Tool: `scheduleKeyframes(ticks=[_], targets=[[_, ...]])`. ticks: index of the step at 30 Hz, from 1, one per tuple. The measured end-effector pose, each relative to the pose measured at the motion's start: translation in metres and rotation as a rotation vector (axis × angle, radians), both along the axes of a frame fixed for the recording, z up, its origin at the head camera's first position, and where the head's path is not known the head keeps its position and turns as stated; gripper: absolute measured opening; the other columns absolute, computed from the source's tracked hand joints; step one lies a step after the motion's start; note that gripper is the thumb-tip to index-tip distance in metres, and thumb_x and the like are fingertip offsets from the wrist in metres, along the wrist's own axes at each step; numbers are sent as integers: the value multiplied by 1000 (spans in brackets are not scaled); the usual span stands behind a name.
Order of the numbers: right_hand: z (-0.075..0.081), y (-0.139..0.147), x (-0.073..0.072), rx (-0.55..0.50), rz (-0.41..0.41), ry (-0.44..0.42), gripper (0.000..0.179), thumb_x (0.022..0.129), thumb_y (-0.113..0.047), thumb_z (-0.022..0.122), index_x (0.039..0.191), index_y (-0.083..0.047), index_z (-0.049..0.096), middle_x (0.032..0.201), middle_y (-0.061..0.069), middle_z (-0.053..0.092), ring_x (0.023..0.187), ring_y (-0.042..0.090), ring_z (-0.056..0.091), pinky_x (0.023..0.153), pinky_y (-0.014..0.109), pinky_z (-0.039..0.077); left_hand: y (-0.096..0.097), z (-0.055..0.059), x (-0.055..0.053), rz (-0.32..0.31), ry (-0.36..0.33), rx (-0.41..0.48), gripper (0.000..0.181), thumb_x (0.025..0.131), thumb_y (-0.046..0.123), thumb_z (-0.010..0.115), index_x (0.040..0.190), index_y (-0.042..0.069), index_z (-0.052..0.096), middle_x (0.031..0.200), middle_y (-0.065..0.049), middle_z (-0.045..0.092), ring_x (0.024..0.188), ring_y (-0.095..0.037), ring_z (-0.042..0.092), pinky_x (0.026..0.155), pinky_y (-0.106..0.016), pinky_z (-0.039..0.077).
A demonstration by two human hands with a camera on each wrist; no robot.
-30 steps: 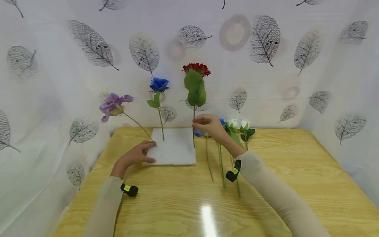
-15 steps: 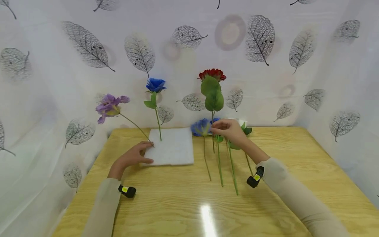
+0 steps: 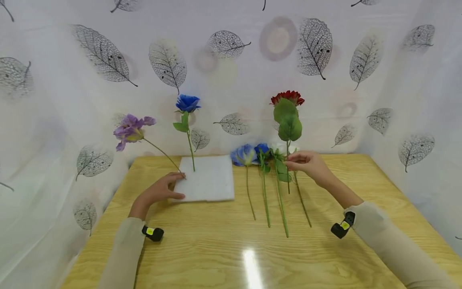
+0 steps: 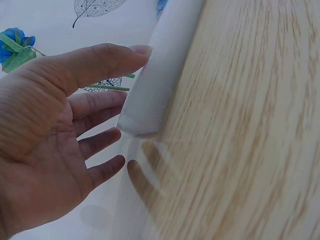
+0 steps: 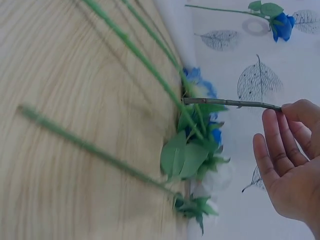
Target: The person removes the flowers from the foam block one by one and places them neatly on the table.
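My right hand pinches the stem of a red flower with two broad green leaves, holding it upright over the loose flowers. The stem's bare lower end shows in the right wrist view. My left hand spreads around the left edge of a white foam slab, thumb at the front and relaxed fingers touching it. A blue rose stands nearly upright in the slab. Beside it, a purple flower leans far left, its stem base near my left fingertips.
Right of the slab lie a pale blue flower, another blue rose and white flowers, stems toward the front of the wooden table. A leaf-printed white curtain hangs behind the table and along its sides.
My right hand has carried the red flower rightward and slightly down, from beside the slab's right edge to above the loose flowers. My left hand has stayed on the slab.
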State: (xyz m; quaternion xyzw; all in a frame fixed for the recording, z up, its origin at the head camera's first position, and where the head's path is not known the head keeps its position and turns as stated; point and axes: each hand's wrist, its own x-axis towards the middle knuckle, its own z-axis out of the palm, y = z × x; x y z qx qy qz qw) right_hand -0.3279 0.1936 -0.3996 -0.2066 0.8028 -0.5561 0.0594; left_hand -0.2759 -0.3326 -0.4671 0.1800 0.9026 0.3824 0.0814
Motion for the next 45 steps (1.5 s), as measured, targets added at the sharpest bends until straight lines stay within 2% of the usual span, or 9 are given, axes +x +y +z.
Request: scheduleKeyframes(ticks=[6, 11, 20, 30, 37, 45], targets=[[-6, 29, 6, 46, -39, -20, 37, 99, -17, 69, 121, 13, 62, 93, -13, 76, 88, 9, 74, 83, 27, 61, 0, 0, 0, -4, 1, 3, 80, 87, 23, 83, 150, -6, 44, 159, -31, 33, 148, -52, 25, 119, -68, 25], [-11, 49, 11, 93, -67, -16, 37, 99, -15, 69, 120, 14, 63, 90, -15, 75, 86, 10, 75, 80, 28, 62, 0, 0, 0, -3, 9, -3, 80, 86, 24, 83, 150, -6, 44, 158, -31, 33, 148, -53, 26, 119, -68, 25], [-20, 80, 19, 189, -78, -17, 39, 99, -14, 67, 124, 16, 61, 94, 0, 77, 83, 15, 74, 80, 34, 62, 0, 0, 0, 3, -2, 6, 80, 87, 24, 82, 151, -5, 43, 159, -31, 32, 148, -52, 25, 119, -68, 25], [-31, 102, 25, 269, -62, -84, 40, 100, -16, 67, 125, 14, 62, 97, 6, 75, 84, 20, 74, 80, 40, 62, 0, 0, 0, 4, -13, -3, 81, 88, 24, 82, 152, -4, 42, 160, -31, 31, 149, -52, 25, 119, -68, 25], [-33, 113, 26, 235, -29, -124, 39, 100, -14, 65, 124, 16, 61, 102, 3, 77, 85, 17, 74, 80, 37, 63, 1, 1, 2, 9, -14, -4, 81, 87, 24, 82, 152, -5, 42, 160, -31, 30, 148, -53, 25, 119, -68, 25], [-33, 123, 22, 229, -30, -223, 45, 101, -16, 64, 131, 17, 56, 106, -1, 76, 89, 12, 73, 85, 34, 62, 1, 1, 1, 13, -9, -14, 81, 87, 25, 83, 151, -5, 43, 159, -31, 31, 148, -53, 25, 119, -68, 25]])
